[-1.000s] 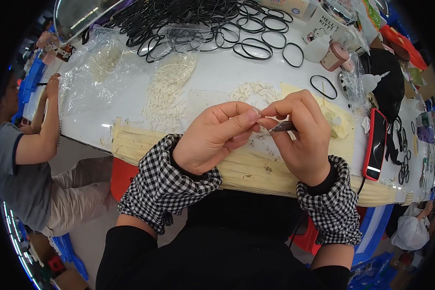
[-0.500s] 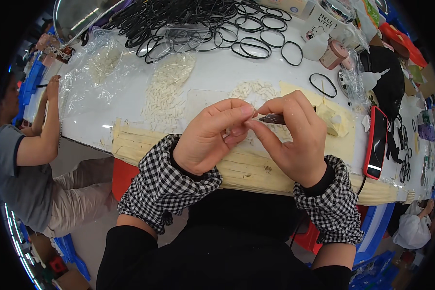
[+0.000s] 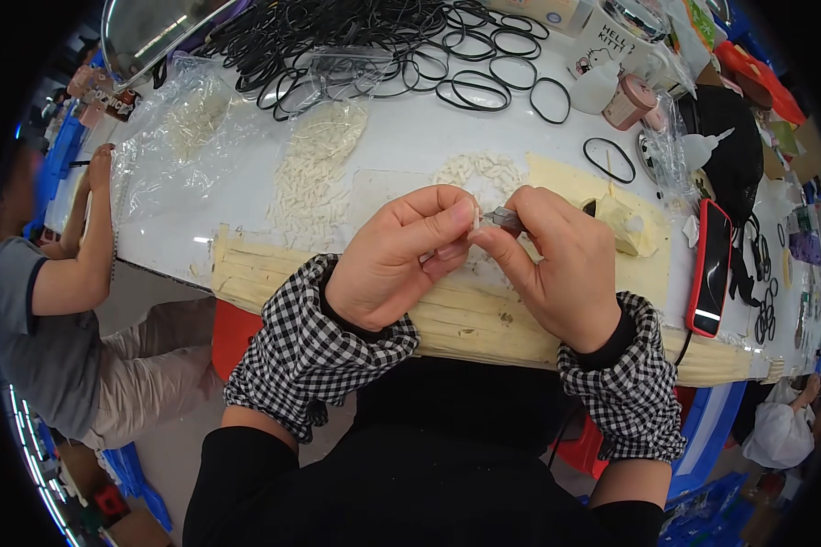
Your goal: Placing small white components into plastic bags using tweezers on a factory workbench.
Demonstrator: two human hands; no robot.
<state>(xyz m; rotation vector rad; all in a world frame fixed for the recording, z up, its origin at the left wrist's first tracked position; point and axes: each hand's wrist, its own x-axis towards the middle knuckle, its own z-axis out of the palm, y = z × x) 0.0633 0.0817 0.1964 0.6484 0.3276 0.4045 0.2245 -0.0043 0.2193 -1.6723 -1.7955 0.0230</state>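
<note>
My left hand [image 3: 406,251] is closed, its thumb and fingertips pinching a small white piece [image 3: 476,219] held upright. Close against it on the right, my right hand [image 3: 556,260] grips a small grey metal blade [image 3: 505,219], with the thumb tip by the white piece. Most of the blade is hidden in my fingers, so its exact kind does not show. Both hands hover above the table's near edge. Beyond them lies a cluster of small white pieces [image 3: 479,168], and a longer pile of white pieces [image 3: 312,178] spreads to the left.
Masking tape [image 3: 365,281] covers the table's near edge. Black rubber loops [image 3: 474,89] lie at the back. A tape-wrapped lump [image 3: 631,228] and a red-cased phone [image 3: 710,269] are on the right. A clear plastic bag [image 3: 169,164] lies left, near a seated person [image 3: 50,310].
My right fingers have drawn back from the left fingertips and curled around the blade, which has turned. The white piece now shows more plainly. My left hand has barely moved.
</note>
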